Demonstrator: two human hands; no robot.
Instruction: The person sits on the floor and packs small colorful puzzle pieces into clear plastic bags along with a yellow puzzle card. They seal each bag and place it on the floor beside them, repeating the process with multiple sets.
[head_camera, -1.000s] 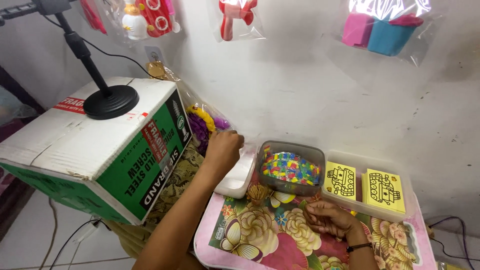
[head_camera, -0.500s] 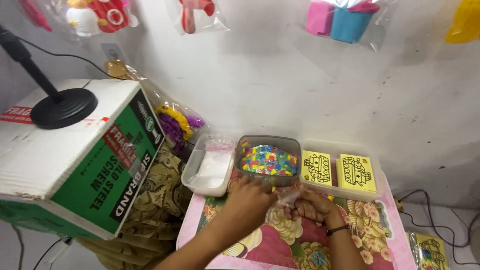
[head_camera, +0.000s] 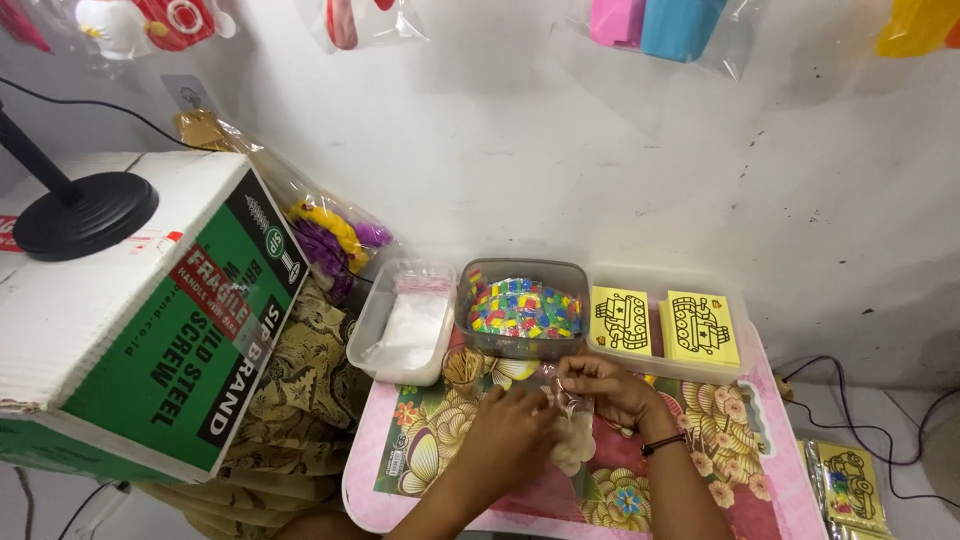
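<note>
Both hands meet over the flowered desk (head_camera: 440, 440), working one small clear plastic bag (head_camera: 572, 418) between them. Right hand (head_camera: 610, 388): fingers curled, thumb and forefinger pressed together on the bag's upper edge, so this grip pinches the bag. Left hand (head_camera: 515, 432): lies over the bag's near-left part, back of hand toward the camera; fingers hidden beneath it, so whether its grip is pinching or only resting on the bag cannot be told. The bag sits directly between the two grips, touching both, its long axis running roughly from the right grip down toward the person. Neither hand is nearer; both are on it. Just beyond the grips, away from the person: a grey tub of coloured bits (head_camera: 522, 308). Beyond and left of the left grip: a small cup (head_camera: 462, 366), then a clear tray of white bags (head_camera: 405, 322). Beyond and right of the right grip: yellow picture cards (head_camera: 665, 325) in a tray.
</note>
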